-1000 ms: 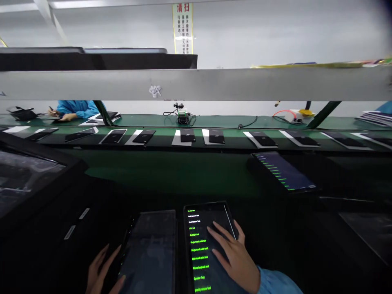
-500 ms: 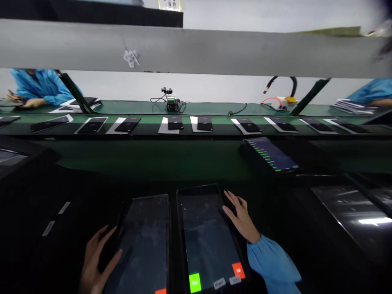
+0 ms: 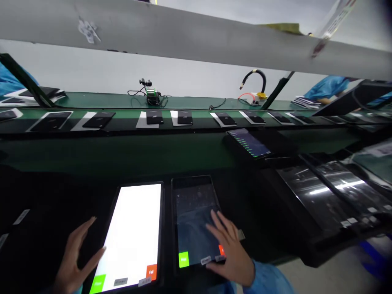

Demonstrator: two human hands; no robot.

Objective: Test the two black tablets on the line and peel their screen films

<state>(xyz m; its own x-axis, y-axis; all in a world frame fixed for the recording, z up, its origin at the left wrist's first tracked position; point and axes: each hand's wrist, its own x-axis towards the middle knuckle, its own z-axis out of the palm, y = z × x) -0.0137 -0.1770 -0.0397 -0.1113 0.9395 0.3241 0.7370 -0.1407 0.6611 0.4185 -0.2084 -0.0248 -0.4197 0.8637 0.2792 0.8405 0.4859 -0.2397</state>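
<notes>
Head view. Two tablets lie flat, side by side, just apart, on the dark green surface (image 3: 122, 157), between the hands. On the left: a rectangular black-framed tablet with a bright white screen (image 3: 131, 232); half a second ago that screen was dark. Along its lower edge, a bright green square (image 3: 98, 283) and an orange-red square marked "Fail" (image 3: 151, 272). On the right: a rectangular black-framed tablet with a dark, glossy screen (image 3: 192, 220); a second ago it showed a green text list, now a small green square (image 3: 183, 259) and a red square (image 3: 221, 250), the latter partly covered.

Left hand (image 3: 75, 261): grip spread, thumb well off the fingers, thumb tip over the white screen's left edge; contact unclear. Right hand (image 3: 231, 253): beside the dark tablet half a second ago, now over its lower right; grip loosely spread, nothing pinched, touch cannot be told.

Reading: both units seem to be at a pass-or-fail check, no answer visibly given. The covering hand hampers judging the dark screen.

Beyond: another tablet with green list lines (image 3: 249, 143), farther back, untouched.
</notes>
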